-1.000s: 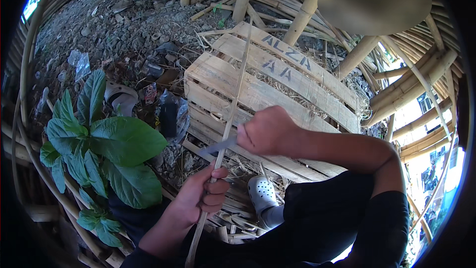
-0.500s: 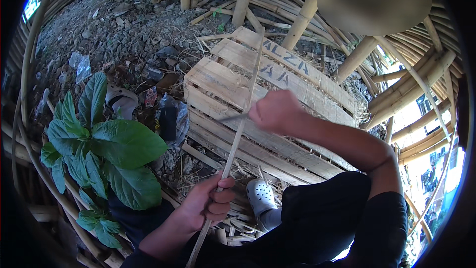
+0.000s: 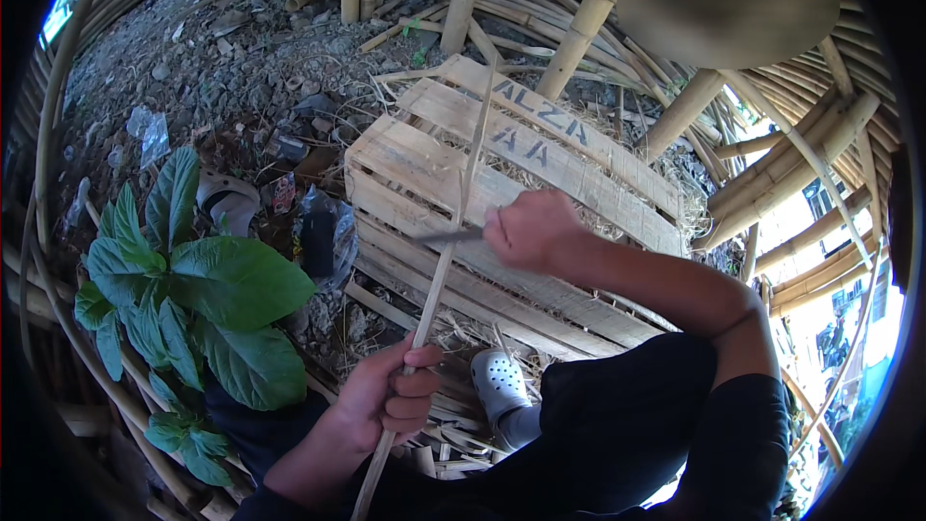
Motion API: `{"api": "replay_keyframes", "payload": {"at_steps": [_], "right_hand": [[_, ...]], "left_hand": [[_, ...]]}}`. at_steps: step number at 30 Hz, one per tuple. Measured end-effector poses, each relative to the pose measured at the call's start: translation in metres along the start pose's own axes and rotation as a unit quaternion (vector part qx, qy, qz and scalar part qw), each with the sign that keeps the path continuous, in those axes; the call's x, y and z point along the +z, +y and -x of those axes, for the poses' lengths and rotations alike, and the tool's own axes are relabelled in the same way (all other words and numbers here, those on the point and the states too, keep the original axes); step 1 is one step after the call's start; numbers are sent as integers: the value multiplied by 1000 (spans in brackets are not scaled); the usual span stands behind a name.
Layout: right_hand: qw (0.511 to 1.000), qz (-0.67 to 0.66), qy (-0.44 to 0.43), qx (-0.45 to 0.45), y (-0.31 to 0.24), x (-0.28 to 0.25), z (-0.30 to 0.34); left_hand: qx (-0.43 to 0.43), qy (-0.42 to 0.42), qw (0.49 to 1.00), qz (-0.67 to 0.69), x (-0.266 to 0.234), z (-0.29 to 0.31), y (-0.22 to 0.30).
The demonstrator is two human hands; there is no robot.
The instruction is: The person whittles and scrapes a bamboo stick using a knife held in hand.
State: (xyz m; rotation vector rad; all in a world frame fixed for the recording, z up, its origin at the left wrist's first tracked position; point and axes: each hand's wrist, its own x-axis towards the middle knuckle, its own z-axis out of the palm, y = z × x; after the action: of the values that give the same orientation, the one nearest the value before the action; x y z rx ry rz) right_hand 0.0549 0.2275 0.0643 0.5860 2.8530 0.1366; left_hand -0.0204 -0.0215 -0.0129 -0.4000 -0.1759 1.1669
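Left hand [image 3: 386,400] grips the bamboo strip [image 3: 453,232] at its lower part, at 6 o'clock. Right hand [image 3: 531,230] holds a knife [image 3: 449,235] against the strip at mid-length, above the crate [image 3: 579,183]. Judged progress: blade at mid-length; strip toward 12 o'clock apparently unworked.

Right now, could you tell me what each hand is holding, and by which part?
Left hand grips the bamboo strip near its lower end; right hand holds a knife by its handle, blade against the strip.
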Motion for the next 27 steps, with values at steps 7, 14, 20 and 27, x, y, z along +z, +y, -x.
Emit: {"api": "replay_keyframes", "payload": {"at_steps": [7, 14, 20, 27], "right_hand": [[999, 13, 42, 1, 6, -2, -1], [996, 22, 78, 31, 20, -10, -15], [997, 21, 65, 44, 47, -7, -22], [996, 45, 72, -7, 46, -5, -18]], "left_hand": [[3, 11, 1000, -3, 2, -1, -7], [-20, 15, 1000, -13, 2, -2, -12], [-5, 23, 999, -24, 6, 1, -17], [-7, 35, 999, -33, 9, 5, -22]]}}
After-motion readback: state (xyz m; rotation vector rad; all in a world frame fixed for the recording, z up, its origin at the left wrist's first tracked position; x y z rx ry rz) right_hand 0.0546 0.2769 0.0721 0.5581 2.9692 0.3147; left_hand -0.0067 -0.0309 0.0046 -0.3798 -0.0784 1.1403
